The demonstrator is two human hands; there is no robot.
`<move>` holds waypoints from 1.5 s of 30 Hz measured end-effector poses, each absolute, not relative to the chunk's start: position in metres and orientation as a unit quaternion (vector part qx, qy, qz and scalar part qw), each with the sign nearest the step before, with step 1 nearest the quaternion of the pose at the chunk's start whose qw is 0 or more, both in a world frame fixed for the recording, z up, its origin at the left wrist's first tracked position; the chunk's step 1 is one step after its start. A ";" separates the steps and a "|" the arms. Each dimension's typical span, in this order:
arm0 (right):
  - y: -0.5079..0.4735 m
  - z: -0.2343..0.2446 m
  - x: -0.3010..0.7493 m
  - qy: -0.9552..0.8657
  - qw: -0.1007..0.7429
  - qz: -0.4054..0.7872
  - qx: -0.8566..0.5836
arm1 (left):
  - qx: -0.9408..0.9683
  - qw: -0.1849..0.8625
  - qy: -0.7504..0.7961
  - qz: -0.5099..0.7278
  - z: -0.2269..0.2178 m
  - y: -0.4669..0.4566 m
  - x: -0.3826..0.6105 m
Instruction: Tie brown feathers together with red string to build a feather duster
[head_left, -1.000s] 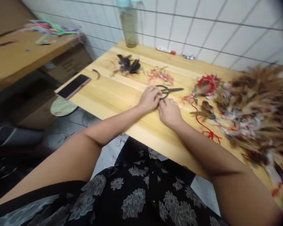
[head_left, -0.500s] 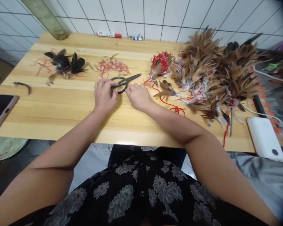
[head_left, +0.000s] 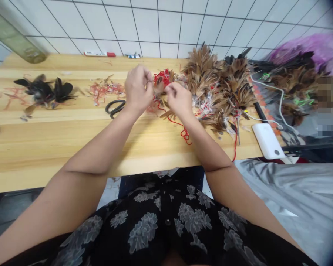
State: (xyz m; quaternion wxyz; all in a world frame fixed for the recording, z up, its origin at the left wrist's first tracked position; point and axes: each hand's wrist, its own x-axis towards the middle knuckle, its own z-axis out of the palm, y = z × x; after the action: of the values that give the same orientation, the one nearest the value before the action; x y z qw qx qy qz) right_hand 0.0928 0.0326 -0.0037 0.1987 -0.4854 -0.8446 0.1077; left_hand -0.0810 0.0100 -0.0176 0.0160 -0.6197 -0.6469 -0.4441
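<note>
My left hand (head_left: 139, 89) is raised over the middle of the table, its fingers curled together. Anything between those fingers is too small or hidden to make out. To its right, my right hand (head_left: 180, 98) is closed in a pinch beside a tangle of red yarn (head_left: 162, 77), and what it pinches cannot be made out. The black handles of the scissors (head_left: 115, 108) show left of my left wrist; the blades are hidden behind that hand. A loose strand of red yarn (head_left: 185, 136) trails under my right forearm. Brown feather bundles (head_left: 204, 68) are heaped just beyond my right hand.
Black feathers (head_left: 40, 90) and red thread scraps (head_left: 101, 90) lie on the left of the wooden table (head_left: 72, 144). A red-capped marker (head_left: 100, 54) rests by the tiled wall. At the right edge sits a white power bank (head_left: 268, 141) with a cable.
Both hands have left the scissors and moved up off the table toward the red yarn and feathers. The scissors stay lying there. The view has shifted to the right.
</note>
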 end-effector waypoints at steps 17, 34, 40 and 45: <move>0.059 -0.055 0.132 -0.786 0.138 0.106 -0.593 | -0.727 -0.052 -0.608 -0.315 -0.087 0.037 -0.051; 0.059 -0.057 0.133 -0.821 0.106 0.102 -0.552 | -0.644 -0.058 -0.639 -0.416 -0.088 0.045 -0.064; 0.058 -0.053 0.132 -0.820 0.084 0.100 -0.558 | -0.654 -0.075 -0.645 -0.388 -0.099 0.049 -0.067; 0.057 -0.052 0.131 -0.827 0.066 0.094 -0.550 | -0.673 -0.082 -0.634 -0.372 -0.099 0.050 -0.067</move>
State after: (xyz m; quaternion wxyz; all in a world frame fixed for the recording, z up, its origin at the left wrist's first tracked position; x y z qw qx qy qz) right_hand 0.1309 0.0569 -0.0517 0.0658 -0.5497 -0.8275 0.0937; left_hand -0.0667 0.0501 -0.0994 -0.0821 -0.6729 -0.6338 -0.3724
